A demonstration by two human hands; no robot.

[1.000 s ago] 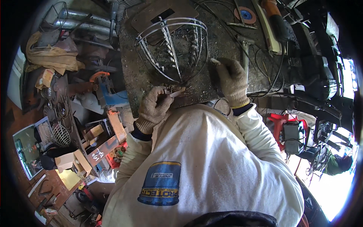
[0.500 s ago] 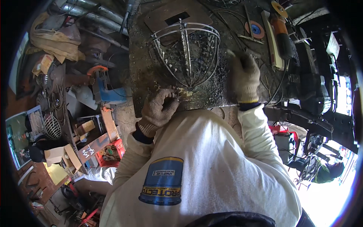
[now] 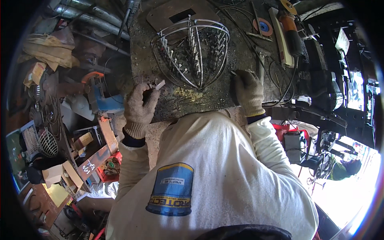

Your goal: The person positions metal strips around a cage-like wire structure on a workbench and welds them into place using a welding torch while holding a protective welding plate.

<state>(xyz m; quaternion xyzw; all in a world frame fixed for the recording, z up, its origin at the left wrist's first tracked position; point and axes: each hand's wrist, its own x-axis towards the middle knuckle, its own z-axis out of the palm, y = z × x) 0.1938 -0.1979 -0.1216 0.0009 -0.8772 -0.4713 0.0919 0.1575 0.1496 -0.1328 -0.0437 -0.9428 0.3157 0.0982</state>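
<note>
On the dark workbench lies a curved frame of welded metal rods, pointed toward me, with rows of short studs on its inner bars. Left of the frame's point, my gloved left hand pinches a small flat metal piece between thumb and fingers. My gloved right hand is to the frame's right, near the bench's front edge, fingers closed. A thin pale tip sticks out of it; the rest of that thing is hidden. Beside this hand lies a T-headed tool, seemingly a hammer.
An angle grinder and a pale bar lie at the bench's right, near a round abrasive disc and cables. A slotted plate is behind the frame. To the left stand a blue vise-like tool and cluttered shelves.
My left hand has moved left, and the metal piece in it now shows. My right hand has come left and nearer the frame, uncovering the T-headed tool. The view has shifted slightly.
</note>
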